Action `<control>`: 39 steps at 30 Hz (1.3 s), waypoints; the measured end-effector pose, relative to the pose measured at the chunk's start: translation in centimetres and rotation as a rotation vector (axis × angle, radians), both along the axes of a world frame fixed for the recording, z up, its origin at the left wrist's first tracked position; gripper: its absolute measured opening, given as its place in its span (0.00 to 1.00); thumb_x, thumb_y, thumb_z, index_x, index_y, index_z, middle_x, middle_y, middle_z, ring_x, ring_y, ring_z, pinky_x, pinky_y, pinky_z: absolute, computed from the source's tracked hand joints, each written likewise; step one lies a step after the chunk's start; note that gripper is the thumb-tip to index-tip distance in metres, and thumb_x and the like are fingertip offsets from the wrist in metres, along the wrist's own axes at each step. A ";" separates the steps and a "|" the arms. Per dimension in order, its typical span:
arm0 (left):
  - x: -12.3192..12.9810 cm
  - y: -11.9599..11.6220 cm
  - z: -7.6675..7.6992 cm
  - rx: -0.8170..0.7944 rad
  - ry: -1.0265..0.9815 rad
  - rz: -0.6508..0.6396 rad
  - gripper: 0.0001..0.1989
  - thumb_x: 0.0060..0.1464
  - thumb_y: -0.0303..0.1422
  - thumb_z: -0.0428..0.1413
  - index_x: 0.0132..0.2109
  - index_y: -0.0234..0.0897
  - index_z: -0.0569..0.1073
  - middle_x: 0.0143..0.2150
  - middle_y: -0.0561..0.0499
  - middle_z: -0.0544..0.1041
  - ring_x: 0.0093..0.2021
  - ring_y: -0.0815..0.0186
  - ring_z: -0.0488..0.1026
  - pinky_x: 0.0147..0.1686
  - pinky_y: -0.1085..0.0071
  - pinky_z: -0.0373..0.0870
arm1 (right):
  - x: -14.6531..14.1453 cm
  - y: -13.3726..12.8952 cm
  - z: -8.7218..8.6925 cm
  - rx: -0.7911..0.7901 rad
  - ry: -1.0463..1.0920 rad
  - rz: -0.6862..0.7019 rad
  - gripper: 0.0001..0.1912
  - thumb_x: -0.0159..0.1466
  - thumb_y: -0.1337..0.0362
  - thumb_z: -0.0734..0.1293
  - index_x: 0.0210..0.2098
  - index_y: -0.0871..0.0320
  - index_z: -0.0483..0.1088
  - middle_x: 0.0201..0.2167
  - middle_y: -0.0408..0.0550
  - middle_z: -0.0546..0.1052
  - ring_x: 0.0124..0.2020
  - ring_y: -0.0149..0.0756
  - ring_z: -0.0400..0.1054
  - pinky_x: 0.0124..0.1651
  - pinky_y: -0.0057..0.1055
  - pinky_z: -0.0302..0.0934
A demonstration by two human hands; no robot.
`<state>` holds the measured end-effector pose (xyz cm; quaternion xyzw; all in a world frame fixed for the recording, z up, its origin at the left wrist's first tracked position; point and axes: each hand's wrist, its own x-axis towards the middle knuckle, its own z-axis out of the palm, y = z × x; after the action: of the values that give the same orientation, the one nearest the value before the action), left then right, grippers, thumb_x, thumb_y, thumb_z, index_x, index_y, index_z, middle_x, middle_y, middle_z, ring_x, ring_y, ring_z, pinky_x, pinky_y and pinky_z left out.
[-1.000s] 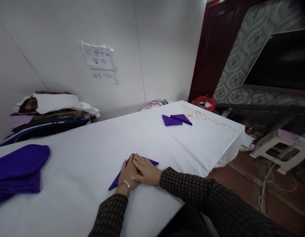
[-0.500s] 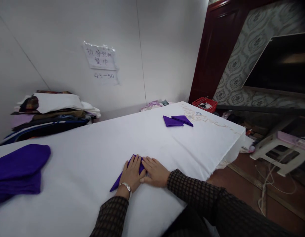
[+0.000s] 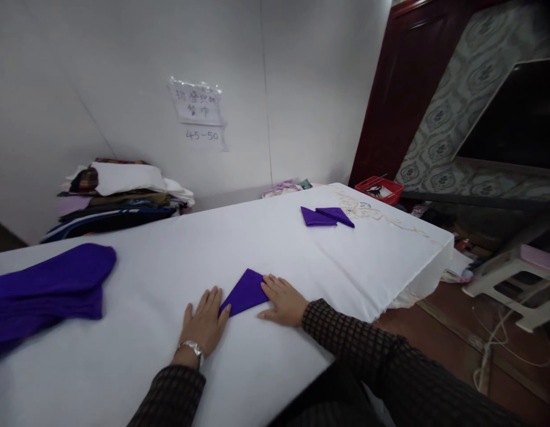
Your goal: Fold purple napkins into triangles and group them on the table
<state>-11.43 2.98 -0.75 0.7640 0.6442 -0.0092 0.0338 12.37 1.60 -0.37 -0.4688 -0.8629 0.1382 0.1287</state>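
Note:
A purple cloth napkin (image 3: pixel 247 293), folded into a flat triangle, lies on the white-covered table (image 3: pixel 177 261) in front of me. My left hand (image 3: pixel 206 326), with a silver watch at its wrist, rests flat at the napkin's left corner, thumb over the edge. On the opposite side, my right hand (image 3: pixel 285 301) lies with fingers outstretched, their tips on the napkin's right edge. Both hands are open, pressing rather than gripping. Farther back to the right are two folded purple napkins (image 3: pixel 318 217), partly overlapping. Unfolded purple cloth (image 3: pixel 56 290) lies in a heap at the left.
A pile of folded clothes (image 3: pixel 123 193) stands behind the table at the left, against the white wall. A red basket (image 3: pixel 380 190) sits beyond the far right end. Right of the table are a plastic stool (image 3: pixel 517 284) and loose cables (image 3: pixel 488 350) on the floor.
My left hand has slid left and down from the napkin's middle to its left corner, uncovering the triangle. My right hand stays at the right edge. The view has turned slightly left.

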 end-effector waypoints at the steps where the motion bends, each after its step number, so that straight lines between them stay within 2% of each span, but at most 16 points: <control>1: -0.3 -0.3 0.1 -0.007 0.001 0.013 0.29 0.61 0.40 0.35 0.66 0.33 0.51 0.68 0.45 0.50 0.68 0.59 0.44 0.63 0.48 0.43 | 0.0 0.0 -0.1 -0.003 0.000 -0.003 0.45 0.62 0.40 0.57 0.65 0.69 0.48 0.66 0.64 0.47 0.67 0.50 0.37 0.65 0.46 0.37; 4: -0.8 -1.2 0.3 -0.024 -0.022 0.072 0.28 0.62 0.38 0.34 0.66 0.33 0.51 0.68 0.45 0.49 0.68 0.59 0.44 0.63 0.47 0.42 | 0.2 0.0 -0.2 -0.020 -0.004 -0.007 0.45 0.62 0.41 0.57 0.65 0.69 0.48 0.66 0.64 0.47 0.67 0.50 0.37 0.64 0.46 0.37; 8: -1.3 -2.1 0.8 -0.006 -0.087 0.212 0.27 0.60 0.33 0.36 0.66 0.34 0.52 0.68 0.44 0.51 0.68 0.59 0.46 0.62 0.47 0.43 | 0.3 0.1 -0.4 -0.012 -0.015 0.003 0.44 0.62 0.41 0.55 0.64 0.71 0.49 0.66 0.65 0.47 0.67 0.51 0.37 0.64 0.47 0.37; 11: -0.5 -2.5 1.5 0.063 -0.127 0.275 0.27 0.59 0.31 0.38 0.65 0.33 0.53 0.68 0.43 0.52 0.67 0.57 0.47 0.62 0.47 0.45 | 0.3 0.1 -0.5 0.011 -0.047 0.005 0.44 0.63 0.40 0.54 0.64 0.71 0.50 0.66 0.65 0.47 0.67 0.50 0.37 0.64 0.45 0.37; 13: 1.0 -2.6 2.0 0.136 -0.150 0.189 0.26 0.60 0.32 0.38 0.65 0.34 0.55 0.68 0.44 0.53 0.67 0.58 0.47 0.63 0.48 0.44 | 0.3 0.1 -0.7 0.030 -0.072 0.000 0.45 0.63 0.40 0.52 0.64 0.71 0.50 0.66 0.65 0.48 0.67 0.50 0.38 0.65 0.45 0.37; 15: 3.1 -2.3 2.2 0.191 -0.159 0.022 0.25 0.62 0.36 0.37 0.64 0.36 0.57 0.67 0.46 0.54 0.67 0.59 0.47 0.63 0.50 0.42 | 0.3 0.0 -0.9 0.046 -0.089 -0.007 0.45 0.63 0.39 0.52 0.64 0.71 0.49 0.66 0.64 0.47 0.67 0.50 0.38 0.65 0.44 0.38; 18: 5.7 -1.5 1.7 0.178 -0.144 -0.149 0.27 0.62 0.44 0.37 0.64 0.38 0.56 0.68 0.47 0.53 0.68 0.59 0.46 0.64 0.51 0.40 | 0.3 0.0 -1.0 0.052 -0.103 -0.013 0.46 0.62 0.38 0.51 0.64 0.72 0.50 0.66 0.64 0.47 0.67 0.50 0.39 0.65 0.45 0.38; 22: 6.6 -0.4 0.4 0.061 -0.126 -0.133 0.34 0.59 0.52 0.37 0.65 0.37 0.54 0.68 0.47 0.51 0.68 0.57 0.45 0.64 0.51 0.41 | 0.4 0.0 -0.9 0.058 -0.110 -0.006 0.45 0.63 0.40 0.52 0.64 0.72 0.50 0.66 0.63 0.48 0.67 0.49 0.39 0.64 0.44 0.39; 25: 6.2 -0.2 -0.2 0.052 -0.121 -0.130 0.35 0.58 0.54 0.36 0.66 0.38 0.53 0.69 0.48 0.50 0.68 0.57 0.44 0.64 0.52 0.42 | 0.4 0.1 -0.9 0.066 -0.111 0.000 0.44 0.63 0.40 0.53 0.64 0.71 0.50 0.66 0.63 0.48 0.67 0.49 0.39 0.64 0.45 0.40; 39: 6.0 -0.3 -0.2 0.023 -0.137 -0.121 0.37 0.57 0.55 0.33 0.66 0.39 0.51 0.69 0.49 0.49 0.68 0.58 0.44 0.64 0.52 0.42 | 3.3 -0.8 -1.8 0.072 -0.115 -0.049 0.36 0.65 0.45 0.52 0.65 0.62 0.49 0.66 0.57 0.51 0.67 0.46 0.42 0.64 0.48 0.41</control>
<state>-5.43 2.65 -0.95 0.8008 0.5930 0.0485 0.0686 15.65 0.82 -2.15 -0.4920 -0.8615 0.0769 0.0992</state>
